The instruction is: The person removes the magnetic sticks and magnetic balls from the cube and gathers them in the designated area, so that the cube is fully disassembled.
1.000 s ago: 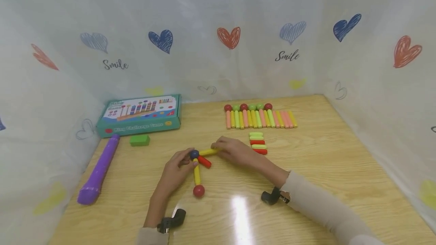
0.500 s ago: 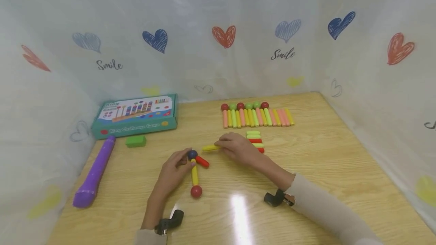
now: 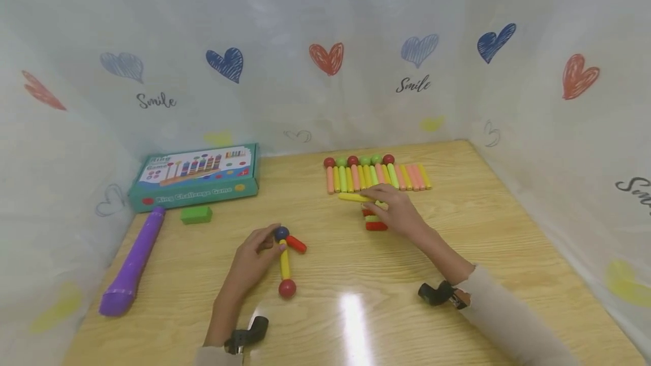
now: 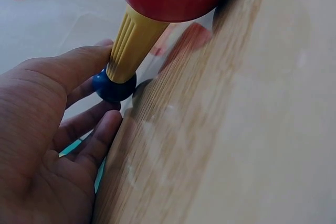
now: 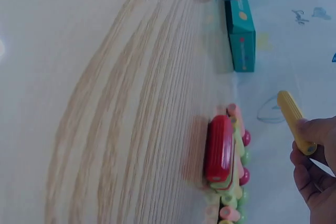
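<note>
My left hand (image 3: 254, 258) pinches a dark blue ball (image 3: 282, 234) between thumb and fingers. From that ball a yellow stick (image 3: 285, 264) runs toward me and ends in a red ball (image 3: 287, 288). A short red stick (image 3: 296, 244) points off the blue ball to the right. In the right wrist view, my right hand (image 5: 320, 166) pinches a loose ribbed yellow stick (image 5: 295, 119) near one end, off the table. That hand hovers over a small stack of short red sticks (image 3: 376, 226) and light green ones, partly hiding them.
Behind the right hand lies a row of pink, yellow and green sticks (image 3: 378, 177), with red and green balls (image 3: 353, 160) along its back. On the left are a teal game box (image 3: 193, 177), a green block (image 3: 196, 215) and a purple microphone-shaped toy (image 3: 133, 264).
My right hand has drawn its yellow stick away from the blue ball and carried it right and back, near the stick row. My left hand keeps its hold. The head view has shifted slightly.
</note>
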The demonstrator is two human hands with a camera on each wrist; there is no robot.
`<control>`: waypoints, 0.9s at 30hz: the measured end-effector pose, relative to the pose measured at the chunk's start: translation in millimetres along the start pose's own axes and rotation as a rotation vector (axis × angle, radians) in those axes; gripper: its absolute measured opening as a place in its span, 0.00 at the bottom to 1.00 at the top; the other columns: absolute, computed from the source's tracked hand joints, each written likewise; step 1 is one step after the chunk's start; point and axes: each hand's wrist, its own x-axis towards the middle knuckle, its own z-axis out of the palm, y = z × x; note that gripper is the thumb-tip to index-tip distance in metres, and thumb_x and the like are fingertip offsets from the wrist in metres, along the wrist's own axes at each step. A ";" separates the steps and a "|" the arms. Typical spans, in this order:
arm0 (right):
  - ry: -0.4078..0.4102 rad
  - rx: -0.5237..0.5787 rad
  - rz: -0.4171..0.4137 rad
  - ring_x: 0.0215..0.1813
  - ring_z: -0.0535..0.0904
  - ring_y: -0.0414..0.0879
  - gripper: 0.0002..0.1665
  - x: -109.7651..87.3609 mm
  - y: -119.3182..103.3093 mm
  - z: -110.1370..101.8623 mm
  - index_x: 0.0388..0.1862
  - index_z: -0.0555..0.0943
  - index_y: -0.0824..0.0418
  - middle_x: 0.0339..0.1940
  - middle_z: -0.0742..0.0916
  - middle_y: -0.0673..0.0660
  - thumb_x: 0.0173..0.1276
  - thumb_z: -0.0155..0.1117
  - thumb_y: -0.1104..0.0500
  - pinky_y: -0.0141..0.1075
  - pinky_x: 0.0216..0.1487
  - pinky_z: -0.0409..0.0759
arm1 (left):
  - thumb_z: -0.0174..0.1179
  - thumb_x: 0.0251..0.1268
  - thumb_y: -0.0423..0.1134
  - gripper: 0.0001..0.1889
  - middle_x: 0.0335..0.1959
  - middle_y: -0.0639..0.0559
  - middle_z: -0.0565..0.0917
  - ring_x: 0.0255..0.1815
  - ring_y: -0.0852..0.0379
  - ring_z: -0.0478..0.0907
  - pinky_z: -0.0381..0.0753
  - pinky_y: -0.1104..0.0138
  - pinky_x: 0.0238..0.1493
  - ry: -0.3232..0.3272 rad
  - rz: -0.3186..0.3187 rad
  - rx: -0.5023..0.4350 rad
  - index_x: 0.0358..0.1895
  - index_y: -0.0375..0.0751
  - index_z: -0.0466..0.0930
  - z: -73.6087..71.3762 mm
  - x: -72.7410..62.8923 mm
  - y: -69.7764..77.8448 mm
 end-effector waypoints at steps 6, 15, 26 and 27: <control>0.013 -0.058 0.092 0.44 0.83 0.52 0.19 -9.3 21.5 -18.0 0.51 0.86 0.63 0.47 0.87 0.57 0.60 0.75 0.68 0.44 0.41 0.84 | 0.66 0.66 0.55 0.29 0.63 0.51 0.77 0.59 0.50 0.77 0.76 0.55 0.61 0.007 0.007 0.010 0.69 0.54 0.74 0.5 -1.6 -3.2; 0.097 -0.120 0.141 0.38 0.82 0.52 0.17 -21.9 54.3 -40.7 0.49 0.86 0.66 0.43 0.87 0.59 0.59 0.75 0.69 0.47 0.36 0.84 | 0.66 0.66 0.53 0.29 0.62 0.50 0.76 0.59 0.49 0.77 0.76 0.54 0.62 0.001 -0.001 0.003 0.69 0.54 0.74 -0.2 -2.2 0.3; 0.135 -0.147 0.330 0.44 0.82 0.57 0.17 -33.0 88.9 -69.4 0.53 0.84 0.69 0.47 0.86 0.64 0.65 0.71 0.68 0.51 0.43 0.81 | 0.67 0.65 0.53 0.29 0.63 0.49 0.76 0.60 0.48 0.76 0.75 0.54 0.62 -0.008 0.002 -0.002 0.69 0.54 0.74 0.2 -1.6 1.4; 0.142 -0.158 0.341 0.45 0.82 0.57 0.17 -33.6 91.8 -71.4 0.53 0.84 0.69 0.47 0.86 0.64 0.66 0.70 0.68 0.51 0.44 0.81 | 0.67 0.65 0.53 0.29 0.63 0.49 0.76 0.60 0.48 0.76 0.75 0.54 0.62 -0.009 0.001 -0.002 0.69 0.54 0.74 0.4 -1.4 1.1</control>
